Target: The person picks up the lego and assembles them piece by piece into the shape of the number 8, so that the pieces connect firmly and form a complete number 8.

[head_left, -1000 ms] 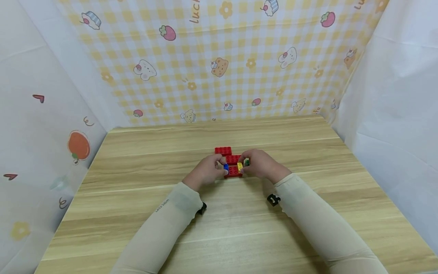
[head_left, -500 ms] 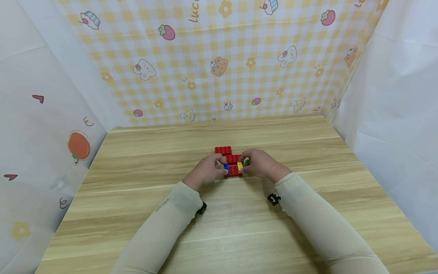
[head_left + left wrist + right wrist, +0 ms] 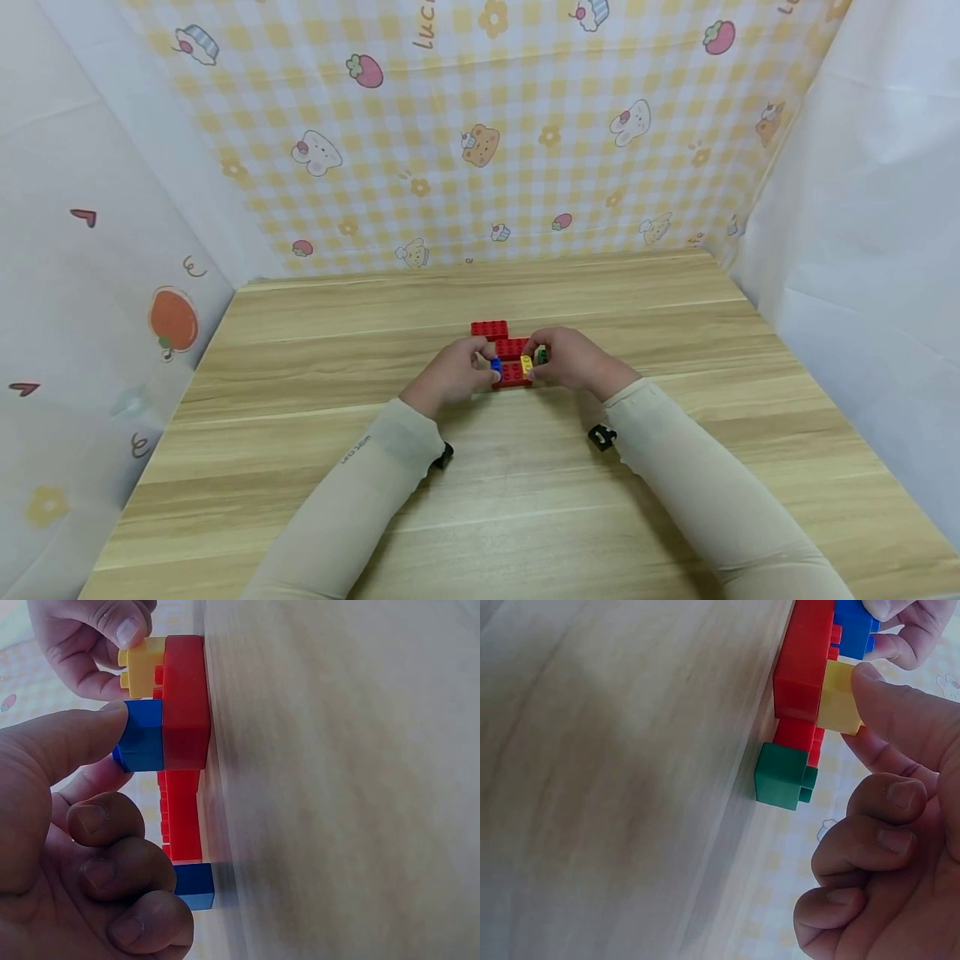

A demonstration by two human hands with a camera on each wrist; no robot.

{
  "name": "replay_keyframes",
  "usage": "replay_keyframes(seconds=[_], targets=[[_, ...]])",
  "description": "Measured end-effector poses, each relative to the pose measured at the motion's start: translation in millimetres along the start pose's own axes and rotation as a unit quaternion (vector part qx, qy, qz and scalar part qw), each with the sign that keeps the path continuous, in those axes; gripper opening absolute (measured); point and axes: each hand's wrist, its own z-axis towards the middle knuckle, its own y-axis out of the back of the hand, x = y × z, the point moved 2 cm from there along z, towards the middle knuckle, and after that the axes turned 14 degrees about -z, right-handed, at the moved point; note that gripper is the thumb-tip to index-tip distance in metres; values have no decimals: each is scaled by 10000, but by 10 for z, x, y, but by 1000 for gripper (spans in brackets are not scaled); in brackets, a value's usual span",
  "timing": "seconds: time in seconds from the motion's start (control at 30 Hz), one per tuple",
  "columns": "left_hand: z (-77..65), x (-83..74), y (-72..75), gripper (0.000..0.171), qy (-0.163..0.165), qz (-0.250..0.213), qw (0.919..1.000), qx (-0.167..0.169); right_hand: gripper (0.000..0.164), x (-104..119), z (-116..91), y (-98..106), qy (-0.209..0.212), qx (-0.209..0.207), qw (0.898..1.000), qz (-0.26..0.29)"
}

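Note:
In the head view a red building block [image 3: 512, 376] lies nearest the person at mid-table. On its left end sits a blue block [image 3: 144, 736], pinched between thumb and finger of my left hand [image 3: 452, 375]. A yellow block [image 3: 838, 697] sits on its right end, in the pinch of my right hand [image 3: 572, 358]. Both small blocks rest against the red one's top, with studs showing between them. My other left fingers [image 3: 120, 866] curl loosely below, as do the other right fingers [image 3: 866, 840].
Behind lie a second red block [image 3: 512, 347] and a third red block [image 3: 489, 328], farther back and left. A green block [image 3: 781, 776] stands right of them, partly behind my right hand. Another blue block [image 3: 195, 885] shows beyond my left fingers. A checked cloth [image 3: 450, 192] hangs behind the table.

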Motion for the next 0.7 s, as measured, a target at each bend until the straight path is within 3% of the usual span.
replay_keyframes(seconds=[0.7], targets=[[-10,-13,-3,16,58,-11,10000,-11,22,-36,-12,-52,-68,79,9986,513]])
